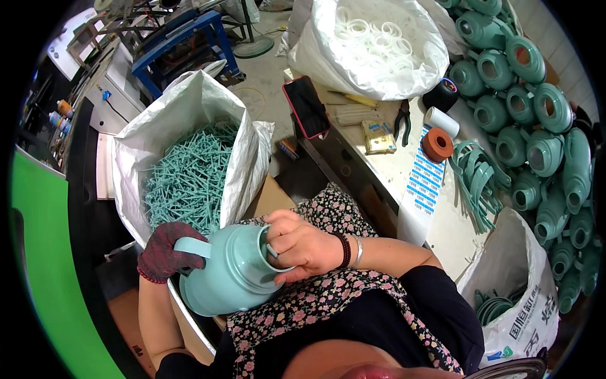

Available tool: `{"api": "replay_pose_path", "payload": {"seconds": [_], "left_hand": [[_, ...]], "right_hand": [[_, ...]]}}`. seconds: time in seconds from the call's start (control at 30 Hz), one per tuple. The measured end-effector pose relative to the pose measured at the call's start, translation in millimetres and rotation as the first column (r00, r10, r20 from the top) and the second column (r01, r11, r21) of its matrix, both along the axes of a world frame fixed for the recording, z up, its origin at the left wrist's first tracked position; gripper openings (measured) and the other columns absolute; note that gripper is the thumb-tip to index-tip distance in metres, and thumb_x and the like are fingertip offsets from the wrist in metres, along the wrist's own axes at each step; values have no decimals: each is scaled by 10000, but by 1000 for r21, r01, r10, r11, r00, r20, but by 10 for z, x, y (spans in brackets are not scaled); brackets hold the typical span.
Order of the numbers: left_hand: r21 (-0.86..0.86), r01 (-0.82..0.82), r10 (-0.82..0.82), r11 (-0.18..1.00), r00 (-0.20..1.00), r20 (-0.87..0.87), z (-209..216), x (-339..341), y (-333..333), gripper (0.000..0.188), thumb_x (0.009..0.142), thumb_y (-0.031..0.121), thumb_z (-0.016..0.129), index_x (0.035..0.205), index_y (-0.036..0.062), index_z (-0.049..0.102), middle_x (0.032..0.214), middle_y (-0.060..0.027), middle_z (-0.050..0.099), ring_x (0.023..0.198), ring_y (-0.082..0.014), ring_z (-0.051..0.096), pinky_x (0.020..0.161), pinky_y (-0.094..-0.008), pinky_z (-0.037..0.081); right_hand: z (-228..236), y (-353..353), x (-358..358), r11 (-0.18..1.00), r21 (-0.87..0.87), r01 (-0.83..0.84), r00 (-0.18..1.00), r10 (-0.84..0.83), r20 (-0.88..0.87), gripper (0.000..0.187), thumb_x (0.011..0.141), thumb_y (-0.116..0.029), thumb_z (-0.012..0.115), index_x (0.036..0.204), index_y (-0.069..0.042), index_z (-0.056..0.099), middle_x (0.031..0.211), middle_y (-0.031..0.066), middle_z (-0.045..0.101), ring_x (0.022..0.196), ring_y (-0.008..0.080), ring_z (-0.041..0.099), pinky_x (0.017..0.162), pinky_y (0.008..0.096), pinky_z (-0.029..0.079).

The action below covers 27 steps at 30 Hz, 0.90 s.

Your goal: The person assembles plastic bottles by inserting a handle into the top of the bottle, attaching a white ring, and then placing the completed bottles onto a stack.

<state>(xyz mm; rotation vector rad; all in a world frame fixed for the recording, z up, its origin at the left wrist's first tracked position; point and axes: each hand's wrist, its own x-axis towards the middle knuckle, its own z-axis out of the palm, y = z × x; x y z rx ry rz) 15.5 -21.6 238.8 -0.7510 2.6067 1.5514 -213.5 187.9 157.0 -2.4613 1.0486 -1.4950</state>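
A teal plastic jug body (221,271), shaped like a vacuum flask shell, lies tilted over my lap with its mouth toward the right. My left hand (172,251), in a dark red and grey knitted glove, is closed around the jug's handle. Bare, with a beaded bracelet and a silver bangle at the wrist, my right hand (297,247) has its fingers curled into the jug's mouth. A small teal plastic piece (272,251) shows between those fingers; the rest of it is hidden. Just beyond the jug stands a white sack (142,142) holding many thin teal plastic sticks (189,177).
On the bench (379,170) lie a phone (306,106), pliers (402,121), a brown tape roll (437,144), a label sheet (421,189) and teal strips (480,180). White rings fill a sack (309,54) behind. Teal jugs (530,151) are piled right, above another sack (530,303).
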Motion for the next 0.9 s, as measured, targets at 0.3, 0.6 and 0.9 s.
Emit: {"api": "replay_pose_path", "payload": {"seconds": [0.3,0.6,0.9], "left_hand": [[-167,-572,368,803,696,-616,142,-80,-541,452,772,95,712,1193,14,571,1153,-98,592,1074,-203,549,949,-336,438],[90,-652,220,752,120,-968,472,-730,-700,304,818,98,737,1101,42,642,1057,-41,636,973,-144,579,891,-316,450],[-773,-633,-149,-44,769,-622,403,-26,317,293,847,-28,556,1120,59,617,1162,-196,551,1035,-352,561,872,-418,464]], "right_hand": [[902,-101,-2039,376,-269,887,431,-882,189,221,754,-68,655,975,-82,663,1012,108,630,942,281,590,817,378,481],[653,-113,-3813,-39,46,998,2,-739,-673,208,831,-258,606,997,-177,700,1056,116,670,1019,322,620,874,441,483],[636,-44,-3881,23,248,968,192,-704,-684,430,825,-359,616,1219,-190,579,1277,120,579,1181,325,540,996,431,416]]}}
